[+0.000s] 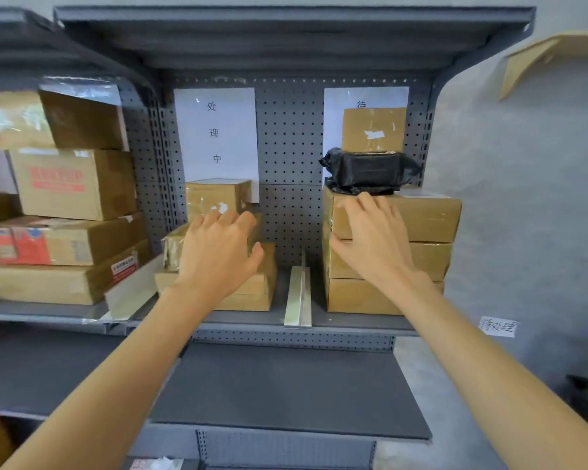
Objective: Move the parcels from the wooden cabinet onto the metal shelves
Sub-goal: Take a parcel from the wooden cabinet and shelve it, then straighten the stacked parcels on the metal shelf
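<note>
Both arms reach into the grey metal shelf [353, 322]. My left hand [218, 252] hovers with fingers spread in front of a small stack of cardboard parcels [269, 283], near a tape-wrapped box [172, 245]; nothing is in its grasp. My right hand [370, 235] lies with fingers apart against the front left corner of the right stack of brown boxes [421, 215]. On that stack sits a black plastic-wrapped parcel [367, 171] with a small brown box [374, 128] behind it. The wooden cabinet is out of view.
A pale divider [299, 296] splits the shelf between the two stacks. White paper signs [214, 134] hang on the pegboard back. The neighbouring shelf on the left holds several larger cartons [72, 184]. A lower grey shelf [286, 391] lies below. A wooden bracket [537, 59] sticks out of the right wall.
</note>
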A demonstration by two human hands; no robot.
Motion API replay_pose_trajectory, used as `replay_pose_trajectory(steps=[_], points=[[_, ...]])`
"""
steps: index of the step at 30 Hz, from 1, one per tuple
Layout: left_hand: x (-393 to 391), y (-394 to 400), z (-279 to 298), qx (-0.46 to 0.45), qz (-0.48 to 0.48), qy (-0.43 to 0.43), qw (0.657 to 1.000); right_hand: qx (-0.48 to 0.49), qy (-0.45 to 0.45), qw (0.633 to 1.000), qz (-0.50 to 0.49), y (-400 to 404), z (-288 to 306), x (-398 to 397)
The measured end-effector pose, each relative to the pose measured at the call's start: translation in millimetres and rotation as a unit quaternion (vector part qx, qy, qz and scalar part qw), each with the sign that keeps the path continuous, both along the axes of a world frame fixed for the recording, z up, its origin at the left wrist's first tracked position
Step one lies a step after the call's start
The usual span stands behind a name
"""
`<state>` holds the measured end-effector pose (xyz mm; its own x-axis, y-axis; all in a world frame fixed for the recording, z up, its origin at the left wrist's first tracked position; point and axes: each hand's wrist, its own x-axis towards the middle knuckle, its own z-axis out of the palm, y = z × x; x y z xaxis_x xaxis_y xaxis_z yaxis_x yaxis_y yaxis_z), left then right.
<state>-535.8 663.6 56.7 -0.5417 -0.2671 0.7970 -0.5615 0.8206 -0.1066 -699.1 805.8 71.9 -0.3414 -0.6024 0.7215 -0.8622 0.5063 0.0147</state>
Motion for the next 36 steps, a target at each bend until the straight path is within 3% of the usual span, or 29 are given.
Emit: replay_pose_trajectory(steps=[9, 23, 31, 36], points=[[132.5, -56.0, 3.4, 0.017, 0.084, 0.019, 0.996, 0.028, 0.01, 0.997, 0.065, -80.2, 8.0, 111.6], [454.5, -213.6, -10.3, 0.042, 0.229, -0.008, 0.973, 0.015, -0.015, 0.981, 0.195, -294.0, -6.3, 404.7], [572.0, -302.8, -26.3, 0.081, 0.271, 0.026, 0.959, 0.038, -0.001, 0.971, 0.237, -405.0, -16.3, 519.7], [633.8, -372.1, -32.3, 0.102, 0.31, 0.004, 0.945, 0.042, -0.002, 0.965, 0.258, -485.8, -26.3, 577.9]])
